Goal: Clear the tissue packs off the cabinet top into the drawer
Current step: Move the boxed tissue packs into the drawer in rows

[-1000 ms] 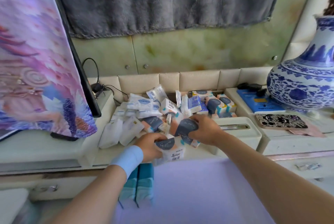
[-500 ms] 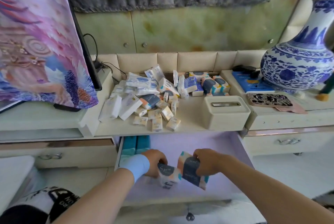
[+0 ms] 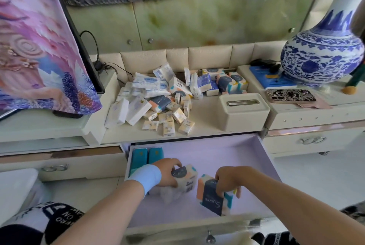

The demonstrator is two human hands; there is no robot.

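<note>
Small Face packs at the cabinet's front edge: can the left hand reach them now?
Likely yes, once freed: the left hand grips a tissue pack down in the drawer, but the Face packs lie open at the edge just above, nothing in front.

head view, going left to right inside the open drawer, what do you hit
teal packs → left hand gripping a pale tissue pack → right hand gripping a navy-banded tissue pack

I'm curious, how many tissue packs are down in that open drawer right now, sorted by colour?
Teal packs: 2, at the drawer's back left.
Pastel packs with navy labels: 2, one gripped in the left hand, one in the right hand.
Total: 4.
A white blur below the left hand is unclear.
</note>
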